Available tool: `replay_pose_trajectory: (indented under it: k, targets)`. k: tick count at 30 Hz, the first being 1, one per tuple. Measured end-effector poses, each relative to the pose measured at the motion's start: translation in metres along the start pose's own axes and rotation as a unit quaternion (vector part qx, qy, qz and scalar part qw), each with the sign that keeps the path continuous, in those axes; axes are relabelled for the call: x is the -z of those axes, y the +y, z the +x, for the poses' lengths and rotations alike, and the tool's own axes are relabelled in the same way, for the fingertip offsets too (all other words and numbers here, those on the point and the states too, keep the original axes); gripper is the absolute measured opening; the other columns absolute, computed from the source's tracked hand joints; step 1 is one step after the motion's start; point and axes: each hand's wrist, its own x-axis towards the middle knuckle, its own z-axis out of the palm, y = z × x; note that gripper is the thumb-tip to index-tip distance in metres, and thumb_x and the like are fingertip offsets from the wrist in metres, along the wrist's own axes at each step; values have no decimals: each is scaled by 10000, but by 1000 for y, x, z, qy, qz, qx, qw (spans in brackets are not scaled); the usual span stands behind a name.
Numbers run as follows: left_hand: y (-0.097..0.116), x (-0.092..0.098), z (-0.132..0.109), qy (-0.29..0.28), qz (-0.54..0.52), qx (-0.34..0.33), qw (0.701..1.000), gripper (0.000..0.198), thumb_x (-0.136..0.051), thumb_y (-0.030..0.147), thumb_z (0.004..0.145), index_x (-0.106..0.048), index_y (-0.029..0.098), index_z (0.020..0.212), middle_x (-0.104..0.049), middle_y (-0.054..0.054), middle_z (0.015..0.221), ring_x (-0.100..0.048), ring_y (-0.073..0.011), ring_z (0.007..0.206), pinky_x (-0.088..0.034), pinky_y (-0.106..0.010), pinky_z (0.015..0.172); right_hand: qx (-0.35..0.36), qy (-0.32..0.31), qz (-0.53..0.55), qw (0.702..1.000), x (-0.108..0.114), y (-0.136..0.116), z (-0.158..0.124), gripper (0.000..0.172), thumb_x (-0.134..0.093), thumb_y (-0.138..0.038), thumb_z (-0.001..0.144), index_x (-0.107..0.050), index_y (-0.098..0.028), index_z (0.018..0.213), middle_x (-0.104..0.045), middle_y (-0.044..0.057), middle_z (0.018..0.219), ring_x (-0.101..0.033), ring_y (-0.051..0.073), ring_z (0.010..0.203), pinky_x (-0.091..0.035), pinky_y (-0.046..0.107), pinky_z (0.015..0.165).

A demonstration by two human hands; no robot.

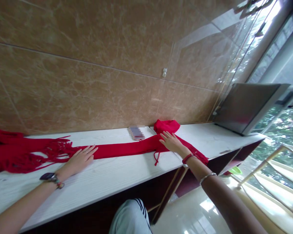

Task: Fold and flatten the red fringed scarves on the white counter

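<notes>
Evidently, the long red fabric strip (pixel 124 150) lies flattened across the white wooden surface (pixel 122 172), left hand (pixel 80 158) and right hand (pixel 173 143) palm-down, grips unclosed, while bunched red cloth (pixel 166 125) on the far side appears unsmoothed.

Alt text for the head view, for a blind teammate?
A person's left hand and right hand rest on a long red scarf laid along a white countertop. More red fringed fabric lies at left; a red bundle and a phone-like object lie near the wall.
</notes>
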Motion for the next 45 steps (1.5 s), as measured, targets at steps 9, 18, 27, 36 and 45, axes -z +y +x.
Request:
replay_pose_trajectory:
  k: [9, 18, 27, 36, 45]
  targets:
    - [32, 27, 24, 63, -100, -95, 988, 417, -291, 355, 876, -561, 218, 1163, -507, -42, 1276, -448, -178, 1169, -317, -328, 1003, 223, 90, 30, 970, 7, -109, 22, 210, -443, -88, 836, -573, -113, 999, -630, 96, 916, -547, 207, 924, -439, 372, 794]
    - [126, 31, 142, -60, -224, -150, 961, 351, -333, 338, 858, -640, 170, 889, -641, -90, 1024, -557, -199, 935, -375, -290, 860, 196, 120, -3, 973, -16, -106, 28, 147, -452, -56, 820, -582, -113, 783, -594, 63, 687, -520, 188, 675, -402, 329, 584]
    - [131, 26, 185, -204, -307, -125, 921, 303, -530, 457, 686, -622, 170, 717, -618, 7, 699, -498, -141, 660, -358, -220, 605, 207, 148, 12, 967, -19, -108, 35, 183, -418, -74, 841, -588, -116, 787, -573, 73, 744, -492, 199, 750, -373, 323, 594]
    - [127, 46, 174, -247, -379, -105, 885, 339, -582, 426, 663, -652, 162, 863, -617, 1, 778, -480, -144, 714, -335, -233, 661, 195, 117, 24, 973, -18, -113, 41, 194, -420, -42, 810, -604, -98, 781, -586, 94, 736, -501, 211, 735, -378, 333, 605]
    - [125, 55, 174, -156, -484, -38, 861, 487, -610, 504, 660, -597, 154, 998, -606, -9, 801, -478, -119, 655, -327, -219, 555, 158, 122, 3, 980, 11, -98, 42, 194, -373, -83, 859, -551, -99, 937, -588, 96, 800, -521, 201, 741, -399, 330, 625]
